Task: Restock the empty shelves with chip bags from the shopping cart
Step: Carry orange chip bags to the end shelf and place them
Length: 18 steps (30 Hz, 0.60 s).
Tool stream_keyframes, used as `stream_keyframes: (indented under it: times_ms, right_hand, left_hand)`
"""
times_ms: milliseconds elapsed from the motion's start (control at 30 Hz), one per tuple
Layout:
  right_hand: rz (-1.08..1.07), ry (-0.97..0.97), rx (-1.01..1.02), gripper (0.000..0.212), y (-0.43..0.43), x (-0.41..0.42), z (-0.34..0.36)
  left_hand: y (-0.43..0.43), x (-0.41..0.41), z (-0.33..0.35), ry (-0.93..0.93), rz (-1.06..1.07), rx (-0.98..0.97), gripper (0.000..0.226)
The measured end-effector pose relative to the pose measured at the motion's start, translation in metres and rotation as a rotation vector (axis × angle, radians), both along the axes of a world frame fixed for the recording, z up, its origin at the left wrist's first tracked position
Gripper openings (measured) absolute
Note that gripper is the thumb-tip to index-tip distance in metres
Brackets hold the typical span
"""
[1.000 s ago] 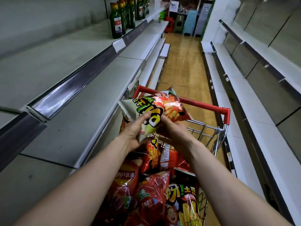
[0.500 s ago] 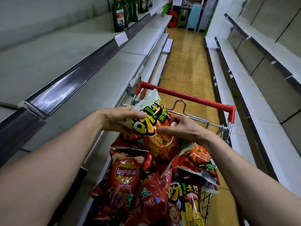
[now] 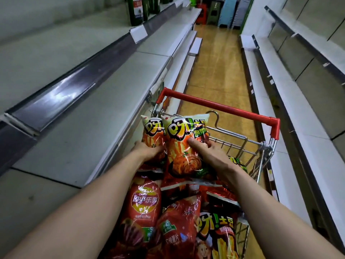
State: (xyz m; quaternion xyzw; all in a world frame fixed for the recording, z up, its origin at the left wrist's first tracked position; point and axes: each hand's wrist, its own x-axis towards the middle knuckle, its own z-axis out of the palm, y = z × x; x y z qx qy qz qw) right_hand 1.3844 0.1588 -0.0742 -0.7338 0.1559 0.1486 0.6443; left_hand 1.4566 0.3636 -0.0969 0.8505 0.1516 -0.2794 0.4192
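Two chip bags are held side by side just above the shopping cart (image 3: 220, 107), in the centre of the frame. The left hand (image 3: 149, 153) grips the lower part of the left bag (image 3: 152, 131), though its fingers are mostly hidden beneath the bag. The right hand (image 3: 212, 157) pinches the right bag (image 3: 183, 143), with the thumb pressed on its printed face and the other fingers behind it. Both bags stand upright with their long axes running up the frame, sealed tops toward the cart's red bar, and their edges overlap. What the next move turns on is that the bare shelf (image 3: 89, 124) lies at left of the frame, just beside the cart and at about the height of the hands. The left hand and its bag are therefore nearer to it, and I judge a sideways carry to the left would land the bags there, with the left bag arriving first. By count there are two bags in hand and at least four more in the cart at bottom centre: a Lay's bag (image 3: 144, 202), a red bag (image 3: 177, 227), a yellow-lettered bag (image 3: 217, 238) and a green-edged bag (image 3: 238, 162) half hidden under the right wrist. Others below them cannot be counted. A few green bottles (image 3: 135, 12) stand on the upper shelf at top left, but their exact number is cut off by the frame.
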Motion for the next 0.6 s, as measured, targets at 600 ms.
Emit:
stream_keyframes:
  times_ms: [600]
  right_hand:
    - [-0.107, -0.122, 0.083, 0.084, -0.026, -0.022, 0.065]
  left_hand:
    - [-0.019, -0.029, 0.075, -0.174, -0.211, -0.233, 0.044]
